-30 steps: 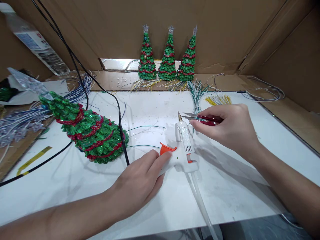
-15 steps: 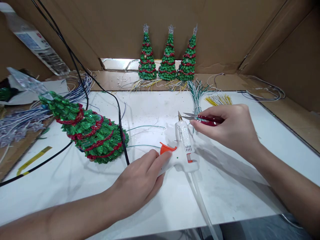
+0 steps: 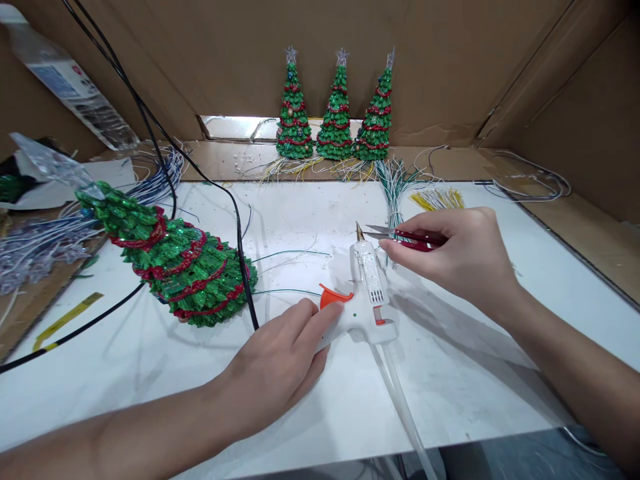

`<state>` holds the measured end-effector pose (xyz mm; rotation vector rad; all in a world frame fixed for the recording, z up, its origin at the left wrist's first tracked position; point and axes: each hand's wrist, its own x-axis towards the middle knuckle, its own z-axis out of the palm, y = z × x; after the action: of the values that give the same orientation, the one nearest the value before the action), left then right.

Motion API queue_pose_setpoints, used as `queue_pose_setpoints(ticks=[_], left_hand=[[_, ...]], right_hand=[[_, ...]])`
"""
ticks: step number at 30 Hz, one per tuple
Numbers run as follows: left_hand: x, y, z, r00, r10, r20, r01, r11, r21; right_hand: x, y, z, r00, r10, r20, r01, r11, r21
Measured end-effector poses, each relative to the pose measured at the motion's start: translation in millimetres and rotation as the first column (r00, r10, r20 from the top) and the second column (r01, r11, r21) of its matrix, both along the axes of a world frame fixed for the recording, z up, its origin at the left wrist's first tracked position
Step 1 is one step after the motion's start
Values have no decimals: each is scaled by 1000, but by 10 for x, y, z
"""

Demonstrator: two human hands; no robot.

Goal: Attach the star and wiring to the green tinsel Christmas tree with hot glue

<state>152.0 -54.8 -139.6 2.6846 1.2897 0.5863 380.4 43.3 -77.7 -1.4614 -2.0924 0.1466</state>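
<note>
My left hand (image 3: 283, 357) is wrapped around the handle of a white hot glue gun (image 3: 367, 273), with fingers by its orange trigger (image 3: 334, 297). The gun's metal nozzle (image 3: 359, 233) points away from me, and clear glue sticks (image 3: 403, 403) trail from its back end. In my right hand (image 3: 463, 257) is a pair of red tweezers (image 3: 417, 241). Their pointed tips are slightly apart, close to the nozzle's right side; whether they touch it I cannot tell. A large green Christmas tree figure (image 3: 175, 263) with red garlands lies on its side at left, thin wires coming from its base.
Three small Christmas trees (image 3: 335, 123) stand against the cardboard wall. Bundles of green-white wires (image 3: 394, 193) and yellow-white wires (image 3: 437, 199) lie at the back. A black cable (image 3: 235, 200) crosses over the fallen tree. At far left are a plastic bottle (image 3: 75, 87) and clear-ended wires (image 3: 45, 247).
</note>
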Motion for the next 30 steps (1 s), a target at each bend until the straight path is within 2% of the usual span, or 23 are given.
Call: queue_pose_setpoints(ticks=[9, 30], left_hand=[[10, -2, 10, 1000, 9, -11, -9, 1000, -17], [6, 2, -10, 1000, -2, 8, 2, 1000, 13]], right_hand=[[22, 6, 10, 998, 5, -59, -4, 1000, 28], [15, 14, -23, 998, 6, -61, -5, 1000, 9]])
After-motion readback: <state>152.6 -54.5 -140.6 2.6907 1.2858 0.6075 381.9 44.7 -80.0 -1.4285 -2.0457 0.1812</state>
